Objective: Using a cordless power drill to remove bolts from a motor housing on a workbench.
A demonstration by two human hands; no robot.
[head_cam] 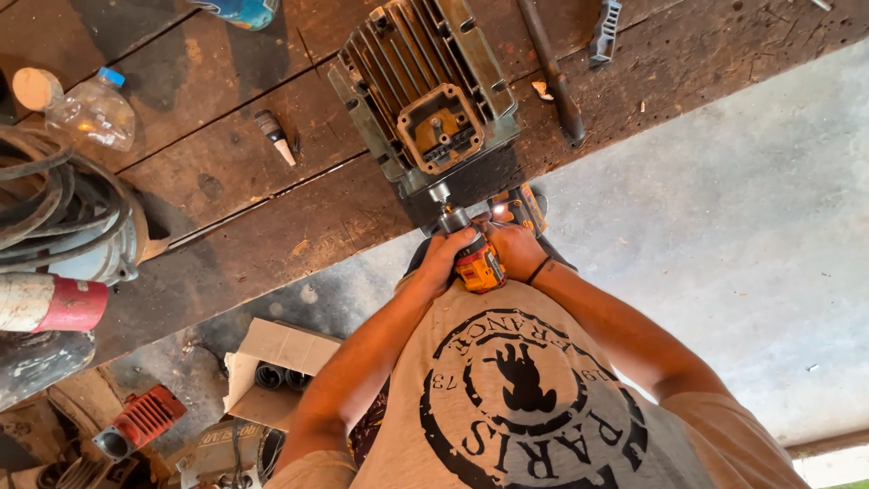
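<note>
A finned grey electric motor (425, 100) lies on the dark wooden workbench (226, 199), its rusty terminal box facing me. My left hand (445, 255) and my right hand (516, 249) both grip an orange cordless impact driver (478, 264). The driver's nose and socket (444, 204) point at the motor's near end by the bench edge. A small work light glows beside the tool.
On the bench lie a clear plastic bottle (90, 113), coiled black cables (45, 199), a small tube (274, 136), a long metal bar (552, 72) and a dark tool (605, 32). Below stand a cardboard box (276, 371) and red machine parts (145, 417).
</note>
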